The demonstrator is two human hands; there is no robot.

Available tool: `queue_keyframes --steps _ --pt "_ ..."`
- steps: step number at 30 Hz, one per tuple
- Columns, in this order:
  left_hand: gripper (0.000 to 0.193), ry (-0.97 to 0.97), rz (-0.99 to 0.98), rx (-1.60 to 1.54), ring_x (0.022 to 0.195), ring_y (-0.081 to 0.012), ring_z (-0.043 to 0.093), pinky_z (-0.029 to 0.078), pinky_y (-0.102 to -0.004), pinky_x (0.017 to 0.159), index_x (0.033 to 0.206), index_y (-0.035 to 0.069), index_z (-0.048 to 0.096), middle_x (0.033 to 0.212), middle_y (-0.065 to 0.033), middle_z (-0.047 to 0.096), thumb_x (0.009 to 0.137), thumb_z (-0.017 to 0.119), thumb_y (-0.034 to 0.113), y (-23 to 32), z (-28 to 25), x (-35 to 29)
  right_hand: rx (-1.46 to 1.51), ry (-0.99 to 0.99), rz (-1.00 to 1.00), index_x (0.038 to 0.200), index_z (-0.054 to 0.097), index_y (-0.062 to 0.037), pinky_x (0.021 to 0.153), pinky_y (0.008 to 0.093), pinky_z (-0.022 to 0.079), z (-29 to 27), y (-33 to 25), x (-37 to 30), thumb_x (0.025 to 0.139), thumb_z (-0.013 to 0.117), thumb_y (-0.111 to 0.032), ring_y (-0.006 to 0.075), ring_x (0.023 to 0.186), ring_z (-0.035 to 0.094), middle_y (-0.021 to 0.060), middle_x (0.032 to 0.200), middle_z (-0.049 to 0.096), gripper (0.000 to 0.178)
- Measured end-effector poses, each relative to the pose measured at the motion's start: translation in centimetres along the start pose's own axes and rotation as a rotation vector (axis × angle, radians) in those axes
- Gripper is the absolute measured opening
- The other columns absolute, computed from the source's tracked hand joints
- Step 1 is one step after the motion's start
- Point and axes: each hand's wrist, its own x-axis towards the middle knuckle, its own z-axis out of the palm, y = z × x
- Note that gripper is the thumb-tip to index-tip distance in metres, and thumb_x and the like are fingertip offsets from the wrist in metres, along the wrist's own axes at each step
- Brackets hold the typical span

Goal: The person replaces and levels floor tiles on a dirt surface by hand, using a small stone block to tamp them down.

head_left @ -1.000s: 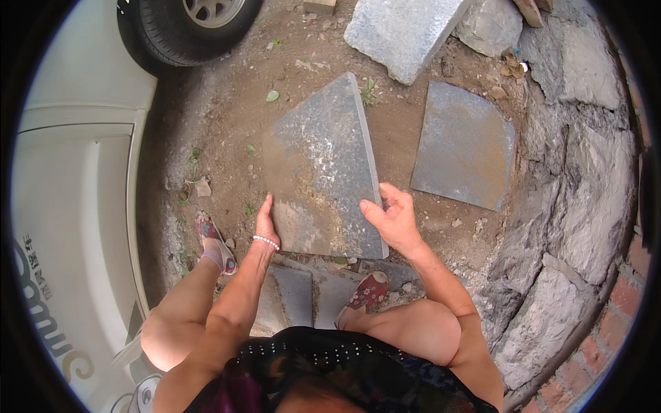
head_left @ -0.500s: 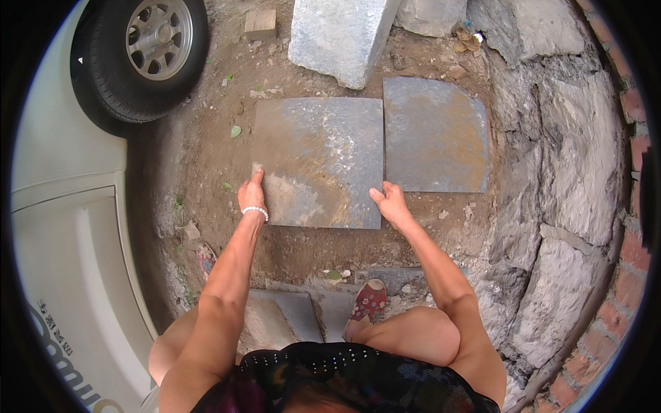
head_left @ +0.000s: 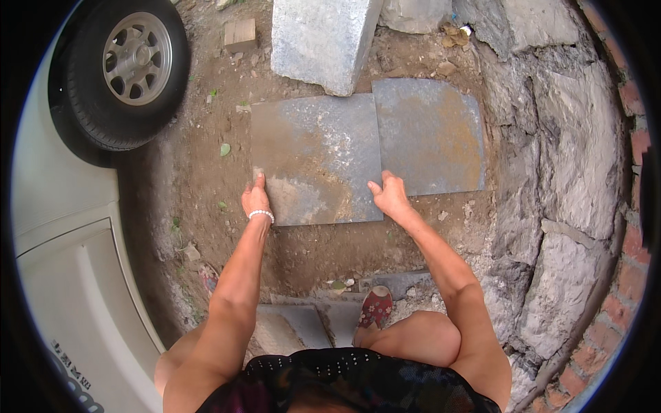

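A flat grey stone slab (head_left: 313,151) with brown dirt and pale patches lies on the soil in front of me. My left hand (head_left: 256,197) grips its left edge, with the thumb along the edge and the other fingers mostly hidden. At the lower right edge my right hand (head_left: 390,196) holds the same slab, its thumb toward the top face. A second grey slab (head_left: 430,138), stained rusty brown, lies against the right side of the first one. A white bead bracelet (head_left: 261,214) circles my left wrist.
A pale stone block (head_left: 320,41) stands beyond the slabs, near a small wooden block (head_left: 239,34). Left is a light-coloured vehicle (head_left: 76,261) with its tyre (head_left: 131,72). Rough stones (head_left: 564,158) and a brick wall (head_left: 623,268) line the right. Several slabs (head_left: 292,325) lie by my feet.
The view has turned slightly. Both hands remain on the slab, and its right edge now looks tighter against the second slab. The right hand has shifted a little along that edge.
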Motion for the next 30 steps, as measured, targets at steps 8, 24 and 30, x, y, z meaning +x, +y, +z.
queue_keyframes --steps 8,24,30 --pt "0.065 -0.019 0.001 0.059 0.104 -0.0276 0.055 0.04 -0.0338 0.091 0.113 -0.017 0.049 0.111 -0.0248 0.058 0.079 0.066 0.035 0.8 -0.1 0.6 -0.265 -0.056 -0.045 0.088 0.053 0.0065 0.069 0.0461 0.05 0.8 -1.9 0.6 0.08 0.064 -0.023 0.0413 0.077 0.061 0.0261 0.085 0.06 0.032" --pt "0.053 -0.102 0.446 1.045 0.094 -0.0386 0.057 0.045 -0.0394 0.083 0.098 -0.009 0.06 0.103 -0.026 0.058 0.065 0.076 0.029 4.3 -0.4 -0.8 -0.725 -0.226 -0.78 0.138 0.032 -0.0151 0.104 0.0571 0.018 3.7 -0.8 -0.8 0.071 0.064 -0.052 0.0338 0.131 0.023 0.0143 0.143 0.025 0.083" --pt "0.054 -0.135 0.583 0.953 0.097 -0.0386 0.053 0.043 -0.0417 0.085 0.105 -0.008 0.056 0.102 -0.0241 0.055 0.069 0.074 0.028 2.4 -1.5 0.0 -0.652 -0.247 -0.734 0.139 0.029 -0.0184 0.104 0.0557 0.02 2.9 -1.0 -0.9 0.069 0.07 -0.046 0.0299 0.132 0.024 0.0117 0.141 0.027 0.085"
